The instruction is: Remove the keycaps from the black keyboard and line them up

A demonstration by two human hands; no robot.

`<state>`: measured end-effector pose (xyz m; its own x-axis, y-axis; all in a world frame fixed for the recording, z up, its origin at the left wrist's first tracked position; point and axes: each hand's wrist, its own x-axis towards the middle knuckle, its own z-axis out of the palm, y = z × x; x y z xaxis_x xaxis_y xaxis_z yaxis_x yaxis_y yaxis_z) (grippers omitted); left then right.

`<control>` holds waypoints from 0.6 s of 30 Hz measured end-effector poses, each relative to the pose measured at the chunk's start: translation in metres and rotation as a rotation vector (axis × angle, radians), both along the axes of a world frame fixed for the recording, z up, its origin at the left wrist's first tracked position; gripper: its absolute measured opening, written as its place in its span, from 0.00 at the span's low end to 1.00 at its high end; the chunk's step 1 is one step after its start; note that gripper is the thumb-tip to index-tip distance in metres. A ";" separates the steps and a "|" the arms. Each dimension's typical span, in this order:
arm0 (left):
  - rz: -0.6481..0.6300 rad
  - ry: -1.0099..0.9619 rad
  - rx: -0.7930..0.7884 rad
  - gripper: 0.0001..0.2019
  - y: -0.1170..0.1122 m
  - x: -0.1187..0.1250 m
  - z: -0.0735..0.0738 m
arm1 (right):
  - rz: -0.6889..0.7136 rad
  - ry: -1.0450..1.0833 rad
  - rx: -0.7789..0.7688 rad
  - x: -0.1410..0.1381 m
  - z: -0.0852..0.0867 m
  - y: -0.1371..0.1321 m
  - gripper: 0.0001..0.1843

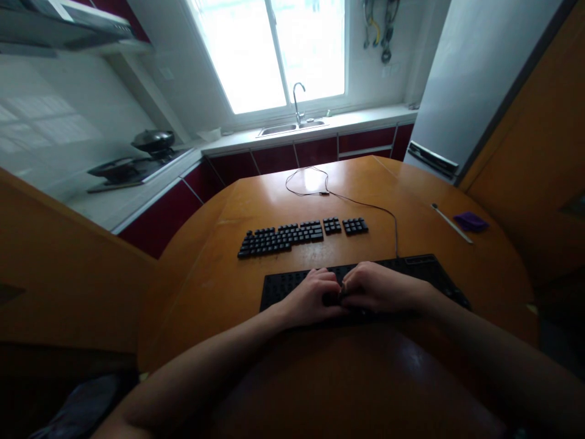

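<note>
A black keyboard lies near the table's front edge, its left part showing bare key positions without caps. Both hands meet over its middle. My left hand is curled with fingers bent together beside a small dark piece, too shaded to identify. Closed in a pinch, my right hand touches or nearly touches the left; what its fingertips hold is hidden. Beyond the keyboard, black keycaps stand in rows, grouped in the layout of a keyboard. A thin cable runs from the keyboard's back edge to a loose loop.
On the wooden table, a thin white stick with a dark tip and a purple cloth lie at right. Behind are a sink, a stove with pans and a fridge.
</note>
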<state>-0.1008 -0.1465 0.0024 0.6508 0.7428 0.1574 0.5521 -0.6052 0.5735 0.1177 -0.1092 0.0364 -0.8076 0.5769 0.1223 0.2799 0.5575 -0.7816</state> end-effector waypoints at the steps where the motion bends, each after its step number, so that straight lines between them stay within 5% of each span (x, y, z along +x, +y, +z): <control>1: 0.002 -0.002 0.002 0.15 0.000 0.000 0.000 | 0.017 -0.031 0.002 -0.002 -0.001 0.000 0.07; 10: -0.021 -0.015 -0.006 0.12 0.003 -0.002 -0.003 | 0.031 -0.013 -0.015 -0.009 -0.014 0.008 0.11; 15: -0.003 -0.058 -0.008 0.11 0.002 -0.001 -0.001 | 0.011 0.069 -0.236 -0.014 -0.025 0.012 0.15; 18: 0.058 -0.124 -0.012 0.10 0.000 0.000 0.000 | -0.067 0.104 -0.176 -0.016 -0.027 0.012 0.14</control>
